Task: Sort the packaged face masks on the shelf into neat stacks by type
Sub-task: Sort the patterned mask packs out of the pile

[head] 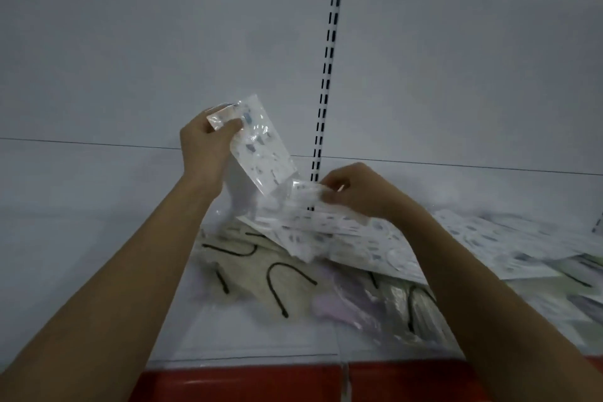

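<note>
My left hand (204, 147) holds up a clear packet with a white, blue-patterned mask (261, 150), tilted above the shelf. My right hand (354, 189) pinches the top edge of a bundle of similar patterned mask packets (313, 222) that rests on the pile. Below lie beige masks with black ear loops (257, 268), a lilac mask packet (346, 303) and a grey-green packet with black loops (414, 303). More white patterned packets (502, 245) are spread to the right.
The white shelf (98, 222) has a white back panel with a slotted upright rail (326, 91). A red strip (261, 382) runs along the shelf's front edge. Bare shelf lies to the left of the pile.
</note>
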The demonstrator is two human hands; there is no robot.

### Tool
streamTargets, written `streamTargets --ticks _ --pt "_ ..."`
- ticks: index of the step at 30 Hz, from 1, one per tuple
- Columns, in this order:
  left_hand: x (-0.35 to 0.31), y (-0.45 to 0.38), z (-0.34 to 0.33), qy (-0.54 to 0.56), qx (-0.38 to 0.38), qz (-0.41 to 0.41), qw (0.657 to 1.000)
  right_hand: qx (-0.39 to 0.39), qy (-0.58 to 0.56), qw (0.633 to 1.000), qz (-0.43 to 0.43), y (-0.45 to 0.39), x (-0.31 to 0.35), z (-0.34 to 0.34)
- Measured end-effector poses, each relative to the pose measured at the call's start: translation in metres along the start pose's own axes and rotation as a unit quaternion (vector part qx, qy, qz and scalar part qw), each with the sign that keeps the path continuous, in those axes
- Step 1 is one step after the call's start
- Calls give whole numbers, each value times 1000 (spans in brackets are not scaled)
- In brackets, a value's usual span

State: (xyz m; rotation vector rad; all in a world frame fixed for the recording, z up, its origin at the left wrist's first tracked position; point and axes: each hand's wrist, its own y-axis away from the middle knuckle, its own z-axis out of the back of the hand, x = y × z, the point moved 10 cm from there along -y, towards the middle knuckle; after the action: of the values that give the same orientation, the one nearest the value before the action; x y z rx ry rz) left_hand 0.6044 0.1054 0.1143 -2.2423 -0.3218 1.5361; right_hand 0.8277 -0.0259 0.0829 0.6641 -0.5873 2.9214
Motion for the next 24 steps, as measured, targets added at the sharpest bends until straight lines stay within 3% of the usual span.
streamTargets --ticks 3,5,9,12,14,15,18,20,22,24 --pt "-4 21 3 -42 -82 -85 992 -92 -136 986 -24 -1 -17 55" --pt "-4 31 -4 -77 -69 -114 988 -147 -192 970 -22 -3 -14 74" --pt "4 55 -43 -133 82 -126 980 -197 -173 962 71 -3 23 50" --pt "17 79 -85 -97 239 -92 962 -135 -159 970 125 -3 34 -3" --pt "30 80 -93 -75 281 -62 955 -76 -195 967 146 -6 36 -23" --pt "33 73 -87 -90 261 -62 959 -54 -219 963 148 -7 33 -24" --pt "25 47 -47 -150 91 -88 981 -21 -261 961 84 -12 2 -16" --pt "19 37 -27 -143 25 -103 984 35 -139 989 36 -14 -27 -24" --pt "12 32 -14 -130 -9 -123 984 158 11 987 -13 -7 -54 -52" --pt "7 30 -5 -114 -25 -138 984 195 29 980 -26 -4 -62 -67"
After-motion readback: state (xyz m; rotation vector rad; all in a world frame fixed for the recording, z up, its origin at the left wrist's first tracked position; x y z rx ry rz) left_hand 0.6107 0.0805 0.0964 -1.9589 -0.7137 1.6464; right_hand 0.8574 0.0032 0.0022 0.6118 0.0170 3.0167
